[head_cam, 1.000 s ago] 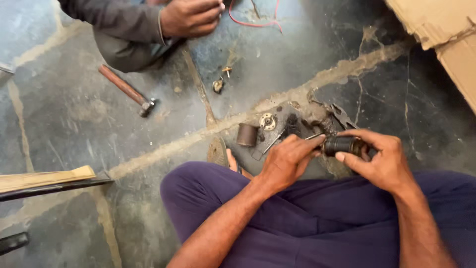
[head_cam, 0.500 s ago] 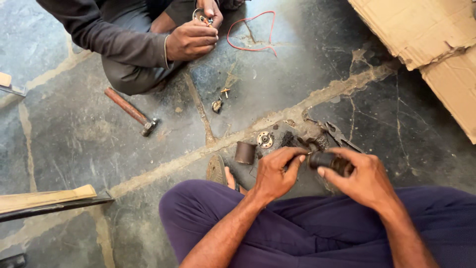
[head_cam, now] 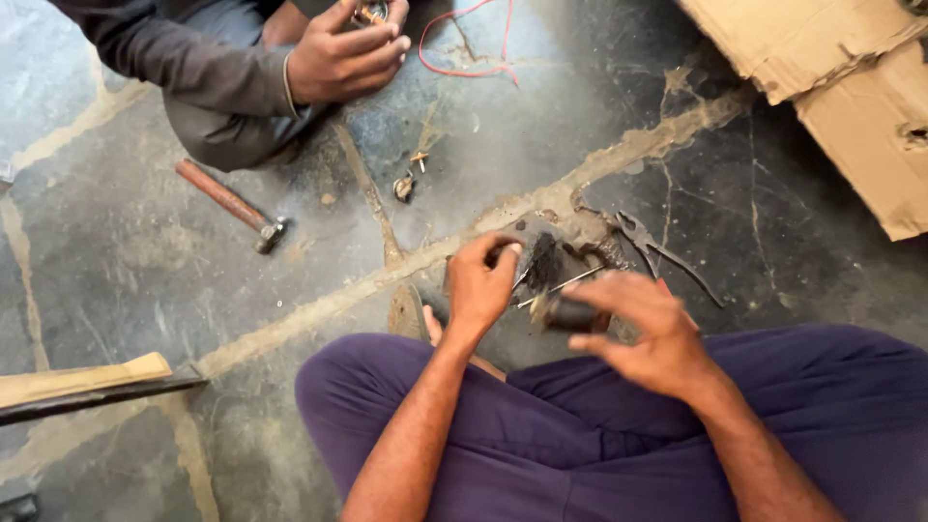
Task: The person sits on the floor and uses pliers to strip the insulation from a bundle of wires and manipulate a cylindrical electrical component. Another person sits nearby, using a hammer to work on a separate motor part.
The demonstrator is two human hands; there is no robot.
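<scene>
Right hand [head_cam: 643, 333] clenched on dark cylindrical part [head_cam: 568, 313], held above lap. Left hand [head_cam: 480, 280] just left of it, fingers curled over small blurred piece, grip unclear. Pliers [head_cam: 667, 253] lie on floor [head_cam: 145, 261] beyond grip.

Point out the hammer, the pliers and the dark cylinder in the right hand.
hammer [head_cam: 228, 202]: head view, middle of its reddish handle.
pliers [head_cam: 646, 241]: head view, near the joint.
dark cylinder [head_cam: 570, 313]: head view, its side, held by the right hand [head_cam: 646, 333].
</scene>
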